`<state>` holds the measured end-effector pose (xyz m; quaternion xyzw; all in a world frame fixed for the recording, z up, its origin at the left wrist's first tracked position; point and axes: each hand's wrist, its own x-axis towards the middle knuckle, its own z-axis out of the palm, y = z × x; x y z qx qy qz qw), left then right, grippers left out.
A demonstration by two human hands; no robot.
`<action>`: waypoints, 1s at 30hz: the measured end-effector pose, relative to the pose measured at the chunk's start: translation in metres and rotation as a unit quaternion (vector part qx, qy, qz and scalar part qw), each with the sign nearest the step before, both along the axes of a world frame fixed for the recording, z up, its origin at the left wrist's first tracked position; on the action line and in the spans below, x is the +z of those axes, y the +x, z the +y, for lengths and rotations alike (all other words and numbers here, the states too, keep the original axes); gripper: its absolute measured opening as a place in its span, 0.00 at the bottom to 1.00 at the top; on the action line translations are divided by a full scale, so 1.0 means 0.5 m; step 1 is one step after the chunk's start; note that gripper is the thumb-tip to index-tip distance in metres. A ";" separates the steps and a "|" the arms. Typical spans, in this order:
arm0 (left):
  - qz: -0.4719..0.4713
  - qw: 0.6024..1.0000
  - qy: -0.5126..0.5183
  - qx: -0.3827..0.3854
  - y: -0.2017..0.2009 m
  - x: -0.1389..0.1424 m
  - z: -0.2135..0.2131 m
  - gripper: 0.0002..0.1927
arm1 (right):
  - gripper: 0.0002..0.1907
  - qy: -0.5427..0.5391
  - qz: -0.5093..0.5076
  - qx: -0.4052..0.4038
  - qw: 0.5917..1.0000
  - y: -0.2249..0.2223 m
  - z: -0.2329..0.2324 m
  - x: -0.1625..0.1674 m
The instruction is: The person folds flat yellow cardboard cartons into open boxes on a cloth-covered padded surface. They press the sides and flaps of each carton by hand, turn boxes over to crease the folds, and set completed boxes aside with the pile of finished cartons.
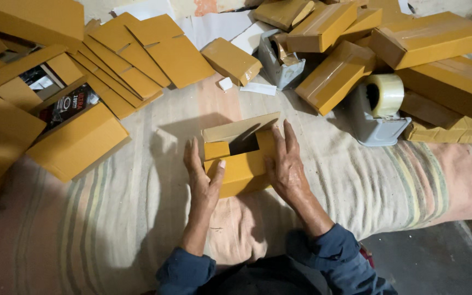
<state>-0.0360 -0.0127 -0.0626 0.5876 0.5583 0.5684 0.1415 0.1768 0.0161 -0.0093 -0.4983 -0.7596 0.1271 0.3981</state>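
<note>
A small yellow-brown cardboard box [241, 166] lies on the striped cloth [110, 218] in front of me, its far end open with the flaps standing up. My left hand [203, 177] presses against the box's left side, thumb on top. On the right side rests my right hand [285, 161], fingers stretched along the edge toward the open flap. Both hands hold the box between them.
Flat folded cartons [132, 60] fan out at upper left beside open boxes [55, 104] with dark packets inside. Sealed boxes [334, 74] pile at upper right. Two grey tape dispensers [375, 112] [279, 57] stand behind the box. The cloth's edge drops at lower right.
</note>
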 end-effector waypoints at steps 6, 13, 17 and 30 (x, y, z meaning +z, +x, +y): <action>0.177 0.982 -0.057 -0.010 -0.029 0.058 0.015 0.48 | 0.42 0.006 -0.035 -0.014 0.999 0.005 0.009 -0.011; 0.207 0.977 -0.020 -0.044 -0.021 0.047 -0.018 0.20 | 0.37 0.053 -0.142 -0.045 0.987 0.008 0.001 -0.036; 0.228 0.972 -0.040 -0.052 -0.017 0.032 -0.027 0.23 | 0.41 0.026 -0.312 -0.052 0.948 -0.004 0.003 -0.028; 0.221 0.972 -0.070 -0.040 -0.022 0.013 -0.039 0.27 | 0.40 -0.017 -0.292 0.150 0.944 -0.164 0.069 -0.035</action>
